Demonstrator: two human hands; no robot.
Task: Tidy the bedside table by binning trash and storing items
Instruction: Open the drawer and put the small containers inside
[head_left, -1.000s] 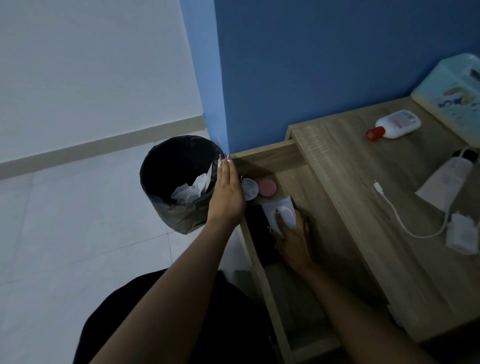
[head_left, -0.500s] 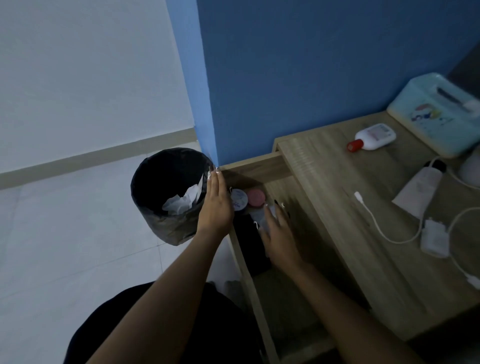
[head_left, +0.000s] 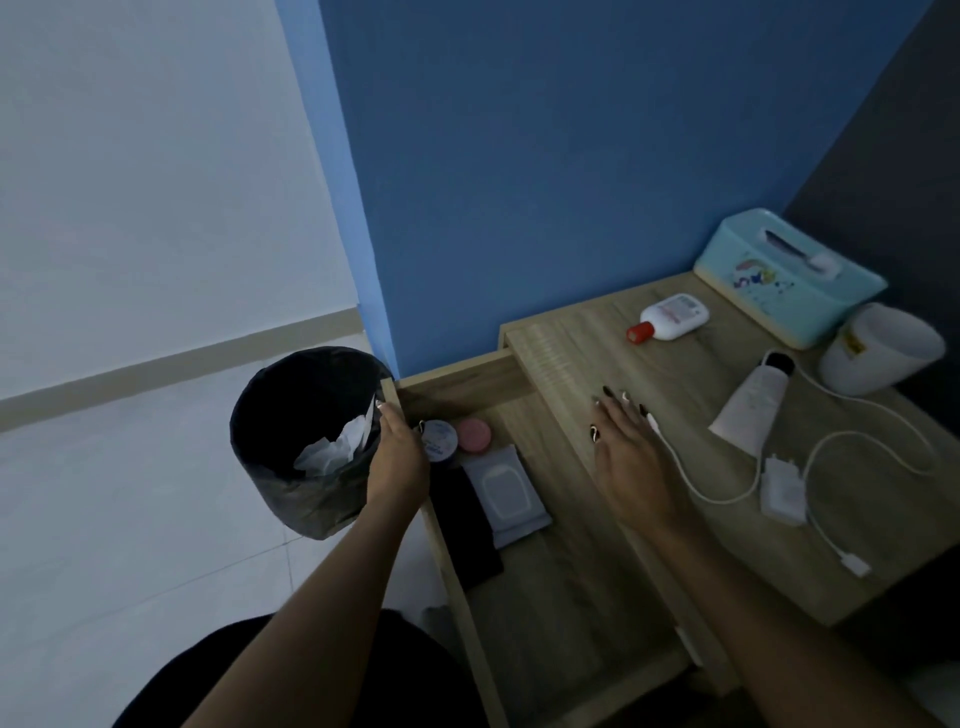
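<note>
The wooden bedside table (head_left: 587, 358) has its drawer (head_left: 470, 379) pulled out. Inside lie a white wipes pack (head_left: 506, 491), a black flat item (head_left: 462, 525), a white round tin (head_left: 440, 440) and a pink round tin (head_left: 474, 435). My left hand (head_left: 397, 457) rests on the drawer's front edge beside the black bin (head_left: 306, 441), which holds crumpled tissue. My right hand (head_left: 626, 457) hovers open over the tabletop, fingers near the white cable's plug (head_left: 655, 425). On top lie a white charger with cable (head_left: 782, 488), a white tube (head_left: 753, 410) and a red-capped bottle (head_left: 672, 317).
A light-blue tissue box (head_left: 789, 275) and a white cup on its side (head_left: 878, 353) sit at the back right of the table. A blue wall stands behind. White tiled floor spreads to the left of the bin.
My right hand let go of the wipes pack in the drawer, rose out and moved right over the tabletop. My left hand stayed on the drawer edge.
</note>
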